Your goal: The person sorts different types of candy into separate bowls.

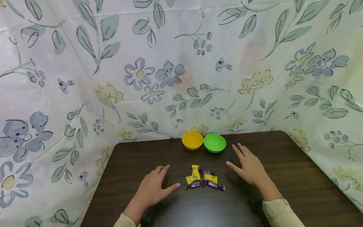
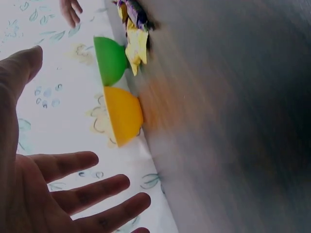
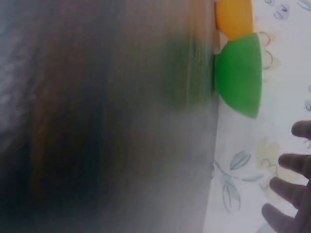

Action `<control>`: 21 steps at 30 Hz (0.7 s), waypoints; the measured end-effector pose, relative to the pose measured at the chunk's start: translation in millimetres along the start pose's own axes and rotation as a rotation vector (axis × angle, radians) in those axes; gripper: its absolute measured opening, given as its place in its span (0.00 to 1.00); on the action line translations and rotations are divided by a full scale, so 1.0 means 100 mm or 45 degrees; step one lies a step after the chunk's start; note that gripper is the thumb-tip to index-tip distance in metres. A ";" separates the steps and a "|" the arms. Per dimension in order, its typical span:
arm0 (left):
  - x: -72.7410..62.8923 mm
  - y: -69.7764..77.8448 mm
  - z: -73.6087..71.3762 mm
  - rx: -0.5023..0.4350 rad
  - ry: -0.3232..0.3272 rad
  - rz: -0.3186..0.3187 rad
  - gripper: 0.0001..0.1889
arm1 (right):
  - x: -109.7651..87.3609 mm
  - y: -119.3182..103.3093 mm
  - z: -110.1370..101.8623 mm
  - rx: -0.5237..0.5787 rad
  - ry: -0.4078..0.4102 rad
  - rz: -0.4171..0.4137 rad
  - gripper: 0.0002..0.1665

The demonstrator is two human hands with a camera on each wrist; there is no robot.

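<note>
My left hand (image 1: 153, 188), fingers extended and thumb spread, is over the table to the left of a small group of wrapped candies. On the other side, my right hand (image 1: 250, 167) is also spread with nothing in it, nearest to the green bowl (image 1: 214, 143). The group mixes yellow-wrapped candies (image 1: 195, 170) and purple-wrapped candies (image 1: 213, 185), lying close together. Behind them a yellow bowl (image 1: 192, 141) stands side by side with the green one. In the left wrist view the left palm and fingers hold nothing.
The dark wood table (image 1: 136, 164) ends at the back against a floral cloth (image 1: 170, 69), which also rises along both sides. Both bowls stand close to that back edge.
</note>
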State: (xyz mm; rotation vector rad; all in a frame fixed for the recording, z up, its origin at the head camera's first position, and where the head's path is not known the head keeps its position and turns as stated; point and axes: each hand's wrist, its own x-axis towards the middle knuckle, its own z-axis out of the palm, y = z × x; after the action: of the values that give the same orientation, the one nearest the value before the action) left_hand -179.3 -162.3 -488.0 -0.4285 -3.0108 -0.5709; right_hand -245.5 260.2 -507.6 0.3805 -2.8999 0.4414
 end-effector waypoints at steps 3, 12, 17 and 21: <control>0.00 0.04 0.03 -0.020 -0.017 0.026 0.50 | 0.06 0.00 0.03 -0.008 -0.001 -0.004 0.56; 0.02 0.09 0.05 -0.037 -0.017 0.088 0.48 | 0.22 0.02 0.15 0.002 -0.034 -0.007 0.58; 0.03 0.11 0.08 -0.031 -0.033 0.132 0.47 | 0.31 0.02 0.17 -0.001 -0.040 -0.025 0.58; 0.04 0.14 0.11 -0.027 -0.053 0.151 0.47 | 0.39 -0.01 0.20 -0.004 -0.052 -0.033 0.59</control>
State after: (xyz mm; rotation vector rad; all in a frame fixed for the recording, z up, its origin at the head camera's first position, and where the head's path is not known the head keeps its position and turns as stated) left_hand -179.3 -144.8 -492.5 -0.6229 -2.9949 -0.5924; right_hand -284.9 244.5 -517.3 0.4306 -2.9309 0.4302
